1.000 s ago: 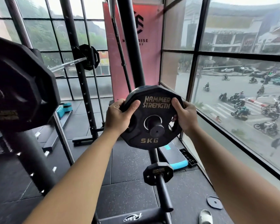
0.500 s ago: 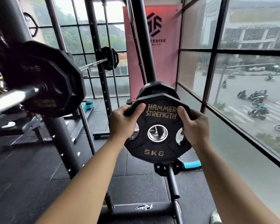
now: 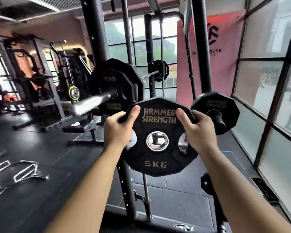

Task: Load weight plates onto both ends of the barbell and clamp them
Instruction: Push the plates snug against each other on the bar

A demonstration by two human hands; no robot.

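item: plate (image 3: 158, 158), 5 kg, gripped at its upper rim by my left hand (image 3: 119, 130) and right hand (image 3: 198, 132), fingers curled, just right of the barbell end (image 3: 91, 102). risk: hole misaligned, plate jams or slips.

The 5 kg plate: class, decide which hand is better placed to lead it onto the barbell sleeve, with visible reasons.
Probably the left hand: it grips the 5 kg plate on the edge nearer the barbell sleeve, up-left. The right hand grips the far edge.
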